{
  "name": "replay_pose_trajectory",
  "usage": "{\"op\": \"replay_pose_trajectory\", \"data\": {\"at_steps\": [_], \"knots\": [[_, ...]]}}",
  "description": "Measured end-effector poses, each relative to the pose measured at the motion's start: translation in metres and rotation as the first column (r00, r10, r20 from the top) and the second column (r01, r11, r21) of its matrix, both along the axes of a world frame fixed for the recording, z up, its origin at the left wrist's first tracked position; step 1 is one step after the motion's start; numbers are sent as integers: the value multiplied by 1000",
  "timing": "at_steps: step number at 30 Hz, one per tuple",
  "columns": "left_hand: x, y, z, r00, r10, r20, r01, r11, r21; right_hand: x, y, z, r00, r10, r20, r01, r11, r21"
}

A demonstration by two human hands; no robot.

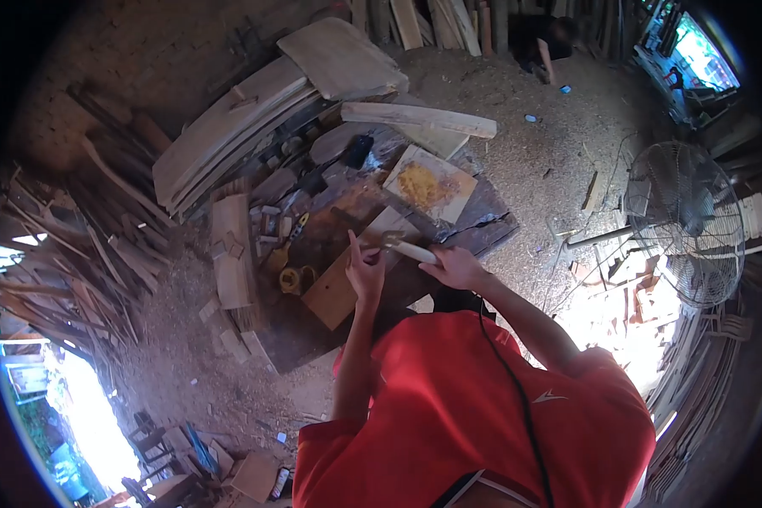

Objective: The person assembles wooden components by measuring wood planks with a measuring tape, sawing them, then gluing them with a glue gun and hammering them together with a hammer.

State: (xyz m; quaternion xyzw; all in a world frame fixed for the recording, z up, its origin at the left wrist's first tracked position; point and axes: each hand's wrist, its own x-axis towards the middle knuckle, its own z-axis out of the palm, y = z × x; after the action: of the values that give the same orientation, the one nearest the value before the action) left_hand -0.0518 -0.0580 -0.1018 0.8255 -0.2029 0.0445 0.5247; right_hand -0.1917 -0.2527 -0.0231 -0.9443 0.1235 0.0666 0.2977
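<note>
My right hand (457, 269) is closed around the pale handle of a hammer-like tool (413, 251), whose head points left. Beside that head is my left hand (366, 273), raised over a wooden board (330, 296) with one finger pointing up; whether its other fingers hold something is too small to make out. The board lies slanted on the dark workbench (300, 347). A yellow tape roll (291, 280) sits left of the board. Behind it, a pale square panel (430, 184) carries a yellowish patch.
Large planks (339, 59) are stacked behind the bench. A standing fan (686, 220) is at the right. Another person (543, 46) crouches at the back. Wood strips (102, 245) are piled at the left, and shavings cover the floor.
</note>
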Motion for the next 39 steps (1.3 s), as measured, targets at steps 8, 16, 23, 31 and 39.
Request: {"op": "replay_pose_trajectory", "data": {"at_steps": [8,16,23,31,39], "knots": [[0,0,2,999,-11,-36,11,1000,14,-5,-3,3,999,13,45,-16,998,68],[-2,1,4,998,-18,-56,18,1000,2,-5,-4,-4,1000,29,4,-29,995,96],[-2,2,3,998,-25,-54,27,999,35,-5,1,-3,1000,12,26,-14,997,80],[-3,4,0,998,-52,-35,54,996,71,-3,2,-1,1000,-18,9,17,997,71],[-5,37,26,969,-176,174,61,851,522,-4,6,21,995,-41,93,29,992,127]]}}
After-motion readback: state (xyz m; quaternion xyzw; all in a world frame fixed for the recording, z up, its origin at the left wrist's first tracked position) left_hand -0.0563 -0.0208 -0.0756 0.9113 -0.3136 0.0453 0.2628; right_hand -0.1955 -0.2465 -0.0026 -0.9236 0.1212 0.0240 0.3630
